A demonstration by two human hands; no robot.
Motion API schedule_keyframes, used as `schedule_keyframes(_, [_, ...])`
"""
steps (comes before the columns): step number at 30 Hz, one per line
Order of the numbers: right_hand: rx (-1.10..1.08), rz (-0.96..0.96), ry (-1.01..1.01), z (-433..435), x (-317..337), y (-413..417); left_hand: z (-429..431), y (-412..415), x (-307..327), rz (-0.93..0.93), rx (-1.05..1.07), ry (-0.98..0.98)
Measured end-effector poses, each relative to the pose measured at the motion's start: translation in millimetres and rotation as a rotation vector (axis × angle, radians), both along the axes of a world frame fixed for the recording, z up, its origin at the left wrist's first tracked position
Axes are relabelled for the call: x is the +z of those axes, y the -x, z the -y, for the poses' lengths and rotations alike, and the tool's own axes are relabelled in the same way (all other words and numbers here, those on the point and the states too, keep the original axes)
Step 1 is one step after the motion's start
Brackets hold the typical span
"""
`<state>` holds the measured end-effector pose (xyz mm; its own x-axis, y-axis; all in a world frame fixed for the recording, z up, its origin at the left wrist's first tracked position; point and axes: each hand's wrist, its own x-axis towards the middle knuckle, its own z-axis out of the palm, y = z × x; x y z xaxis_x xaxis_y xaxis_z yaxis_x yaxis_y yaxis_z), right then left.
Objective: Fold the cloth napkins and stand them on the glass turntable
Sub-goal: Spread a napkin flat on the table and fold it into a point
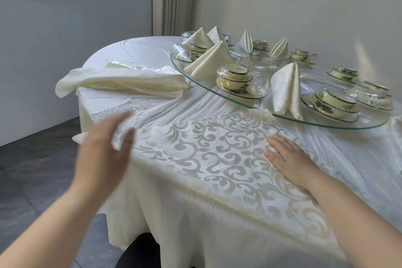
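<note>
Two hands work a patterned napkin at the table's near edge.

The napkin (pixel 206 159) lies spread across the near edge of the table (pixel 134 50), its front part hanging down over that edge. The right hand (pixel 289 159) rests flat on its right side, fingers straight. The left hand (pixel 102 154), blurred, pinches the lifted left corner between thumb and fingers. Beyond, the glass turntable (pixel 326 124) carries several folded napkins (pixel 287 89) standing upright among wrapped cup sets (pixel 237 76); the nearest stands at the rim, just behind the spread napkin's far corner. At the table's left edge lies a loose pile (pixel 121 80) of unfolded cloths.
</note>
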<state>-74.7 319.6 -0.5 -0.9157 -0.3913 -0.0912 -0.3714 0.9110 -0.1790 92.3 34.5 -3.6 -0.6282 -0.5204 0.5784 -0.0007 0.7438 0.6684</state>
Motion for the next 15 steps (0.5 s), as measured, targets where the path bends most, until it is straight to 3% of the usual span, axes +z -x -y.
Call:
schedule_keyframes(3, [0.002,0.001,-0.001,1,0,1,-65,13,-9,0.083,-0.425,0.372])
schedule_keyframes(5, [-0.001,-0.010,0.004,1,0,1,-94,25,-13,0.210,-0.558,0.488])
schedule_keyframes(10, [-0.014,0.002,0.001,0,0,2,-121,37,-24,0.559,-0.596,0.634])
schedule_keyframes(15, [-0.051,-0.038,0.049,17,15,-27,-121,35,-22,0.580,-0.593,0.723])
